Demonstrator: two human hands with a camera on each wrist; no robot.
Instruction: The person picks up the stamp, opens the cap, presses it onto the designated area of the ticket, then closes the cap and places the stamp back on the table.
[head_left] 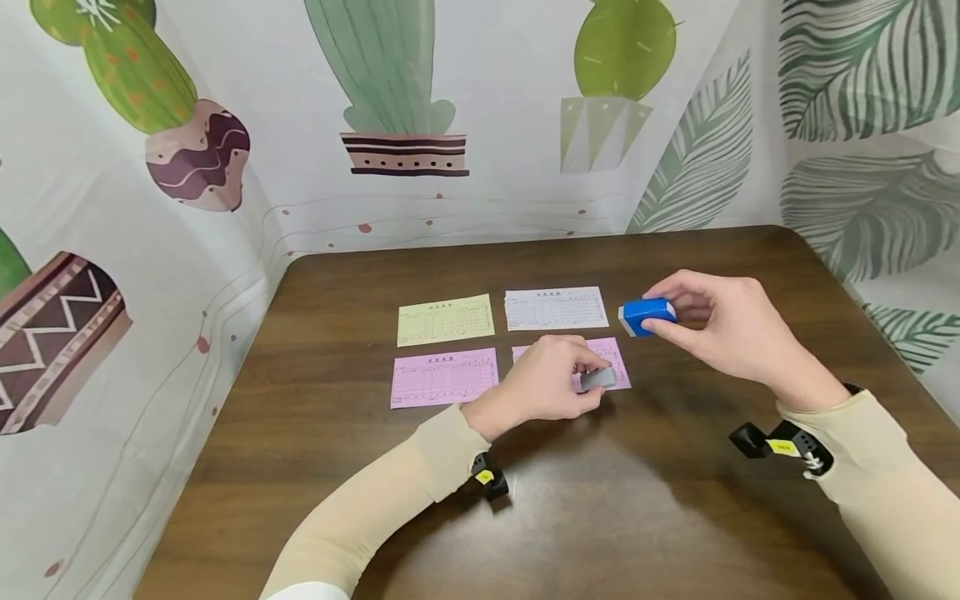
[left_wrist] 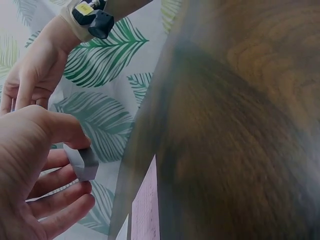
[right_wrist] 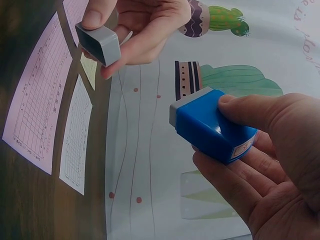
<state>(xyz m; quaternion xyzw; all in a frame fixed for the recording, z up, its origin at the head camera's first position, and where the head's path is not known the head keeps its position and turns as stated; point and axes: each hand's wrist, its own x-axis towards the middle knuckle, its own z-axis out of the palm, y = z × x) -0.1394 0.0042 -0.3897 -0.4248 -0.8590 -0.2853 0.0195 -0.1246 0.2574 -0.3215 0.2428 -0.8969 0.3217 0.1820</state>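
Note:
My right hand (head_left: 738, 329) pinches a blue stamp (right_wrist: 215, 125) between thumb and fingers, above the table at the right of the papers. The stamp's light grey end faces left, and a small label shows on its other end. In my left hand (head_left: 551, 379) is a small grey stamp cap (right_wrist: 102, 44), pinched between thumb and fingers, its hollow side showing in the right wrist view. Cap and stamp are apart. Below the left hand lies a pink slip (head_left: 618, 358), partly hidden by that hand.
Another pink slip (head_left: 444, 379) lies left of the left hand. Behind it is a yellow slip (head_left: 446, 321), with a white slip (head_left: 555, 309) to its right. All lie on the brown wooden table (head_left: 315, 467). A cloth (head_left: 510, 83) printed with cacti and leaves hangs behind.

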